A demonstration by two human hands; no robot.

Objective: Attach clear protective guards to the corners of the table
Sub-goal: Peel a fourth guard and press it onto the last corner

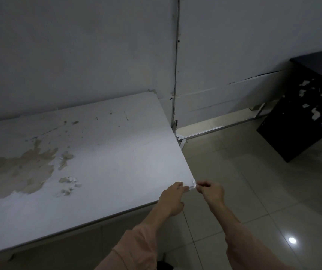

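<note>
Corner: clear guard (192, 185) caps table (117, 152) corner.
L hand (172, 198): pinches guard from table side, steadying.
R hand (211, 192): prob. pinches outer side, pressing; dim.

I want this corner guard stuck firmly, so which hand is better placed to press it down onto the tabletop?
Probably the left hand: it reaches onto the table beside the clear guard, while the right hand pinches it from beyond the edge.

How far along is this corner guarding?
Nothing looks finished. The left hand and right hand pinch a small clear plastic corner guard at the near right corner of the worn white table. The far right corner seems bare; others are out of view.
</note>
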